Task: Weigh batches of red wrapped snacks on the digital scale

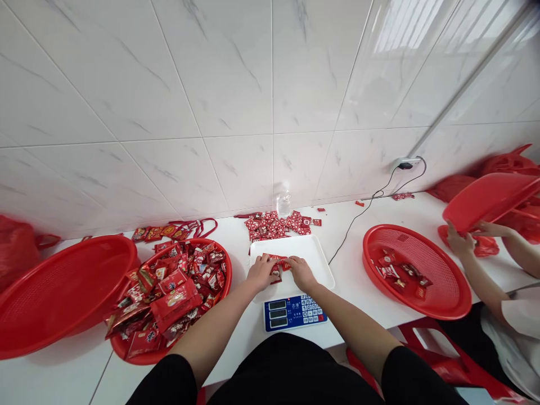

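Both of my hands are over the white tray (318, 259) of a blue digital scale (295, 314). The fingers of my left hand (262, 273) are curled round small red snack packets (275, 274) at the tray's middle. Opposite it, my right hand (301, 274) has its fingertips closed on the red packets from the other side. My fingers hide part of the packets, so I cannot tell how many there are. Left of the scale, a red basket (228, 270) is heaped with wrapped snacks (177, 304).
A large red basin (63, 292) stands far left. Red packets (270, 226) and a clear bottle (284, 203) lie and stand behind the tray. On the right, a red basket (458, 281) contains a few packets; a cable (354, 219) runs to a socket. Another person's hands (462, 242) tip a red basin (493, 199).
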Demonstrator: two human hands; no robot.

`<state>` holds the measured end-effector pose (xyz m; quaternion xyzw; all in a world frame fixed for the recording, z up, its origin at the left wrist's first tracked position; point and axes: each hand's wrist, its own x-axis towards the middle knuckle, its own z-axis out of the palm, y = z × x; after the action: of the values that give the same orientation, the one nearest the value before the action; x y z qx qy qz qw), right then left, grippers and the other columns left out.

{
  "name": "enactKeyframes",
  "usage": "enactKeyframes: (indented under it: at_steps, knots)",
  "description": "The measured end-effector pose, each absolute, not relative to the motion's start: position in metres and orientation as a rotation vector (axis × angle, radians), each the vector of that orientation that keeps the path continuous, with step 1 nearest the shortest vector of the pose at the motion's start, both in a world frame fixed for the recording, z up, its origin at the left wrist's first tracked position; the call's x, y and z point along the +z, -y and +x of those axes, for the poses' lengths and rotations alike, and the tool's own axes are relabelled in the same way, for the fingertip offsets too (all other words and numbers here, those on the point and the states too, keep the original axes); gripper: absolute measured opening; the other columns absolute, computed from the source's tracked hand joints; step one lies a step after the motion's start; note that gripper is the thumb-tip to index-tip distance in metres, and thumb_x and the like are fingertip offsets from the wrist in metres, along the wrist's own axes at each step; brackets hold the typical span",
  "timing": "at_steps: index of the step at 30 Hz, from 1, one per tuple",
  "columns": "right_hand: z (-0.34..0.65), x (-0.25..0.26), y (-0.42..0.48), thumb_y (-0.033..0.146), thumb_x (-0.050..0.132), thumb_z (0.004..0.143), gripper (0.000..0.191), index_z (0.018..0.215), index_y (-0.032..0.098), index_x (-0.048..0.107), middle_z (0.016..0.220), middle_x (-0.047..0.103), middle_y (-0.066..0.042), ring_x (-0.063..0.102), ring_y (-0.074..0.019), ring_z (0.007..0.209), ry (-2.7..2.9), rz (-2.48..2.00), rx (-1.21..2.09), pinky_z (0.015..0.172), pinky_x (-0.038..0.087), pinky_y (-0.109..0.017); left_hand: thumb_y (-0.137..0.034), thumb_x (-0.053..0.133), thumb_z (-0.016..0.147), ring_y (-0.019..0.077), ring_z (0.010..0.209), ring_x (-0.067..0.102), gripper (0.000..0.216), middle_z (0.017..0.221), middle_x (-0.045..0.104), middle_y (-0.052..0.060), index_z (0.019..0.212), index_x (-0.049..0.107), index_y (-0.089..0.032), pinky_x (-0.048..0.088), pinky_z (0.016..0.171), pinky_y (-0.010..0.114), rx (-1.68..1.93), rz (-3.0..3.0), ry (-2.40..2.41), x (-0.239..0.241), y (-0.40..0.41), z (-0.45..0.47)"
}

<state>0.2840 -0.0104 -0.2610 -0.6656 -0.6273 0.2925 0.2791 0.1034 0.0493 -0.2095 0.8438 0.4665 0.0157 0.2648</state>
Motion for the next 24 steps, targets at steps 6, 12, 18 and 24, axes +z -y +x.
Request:
enactKeyframes:
  at_steps: [6, 12, 18, 24]
  knots:
    - [0.289, -0.257, 0.009, 0.018, 0.051, 0.080, 0.045, 0.125, 0.018, 0.054, 0.120, 0.059, -0.011, 0.056, -0.0238, 0.110, 1.168, -1.706, 1.051, 0.098, 0.042, -0.041, -0.028, 0.070, 0.069, 0.0280, 0.107, 0.052, 0.024, 0.107, 0.058, 0.007, 0.092, 0.068, -0.022, 0.038, 0.096, 0.040, 0.307, 1.947, -1.323, -0.206, -0.054, 0.101]
    - [0.294, -0.245, 0.015, 0.033, 0.052, 0.080, 0.047, 0.125, 0.020, 0.048, 0.105, 0.066, -0.009, 0.065, -0.0176, 0.092, 0.734, -1.347, 1.356, 0.079, 0.054, -0.032, -0.039, 0.068, 0.074, 0.0250, 0.094, 0.061, 0.032, 0.095, 0.067, 0.007, 0.097, 0.063, -0.017, 0.047, 0.088, 0.039, 0.515, 1.441, -1.191, -0.190, -0.046, 0.102]
    - [0.295, -0.223, 0.023, 0.037, 0.051, 0.082, 0.038, 0.116, 0.022, 0.056, 0.113, 0.065, -0.007, 0.066, -0.0161, 0.090, 0.474, -1.057, 1.509, 0.069, 0.055, -0.028, -0.038, 0.064, 0.081, 0.0203, 0.087, 0.068, 0.036, 0.100, 0.069, 0.011, 0.108, 0.059, -0.014, 0.055, 0.082, 0.037, 0.553, 0.887, -0.957, -0.181, -0.024, 0.102]
    - [0.281, -0.213, 0.029, 0.042, 0.058, 0.083, 0.035, 0.110, 0.020, 0.061, 0.111, 0.067, -0.008, 0.067, -0.0177, 0.090, 0.299, -0.918, 1.688, 0.068, 0.056, -0.027, -0.024, 0.069, 0.080, 0.0156, 0.079, 0.070, 0.032, 0.094, 0.070, 0.006, 0.109, 0.057, -0.016, 0.058, 0.077, 0.031, 0.568, 0.452, -0.896, -0.181, -0.016, 0.097]
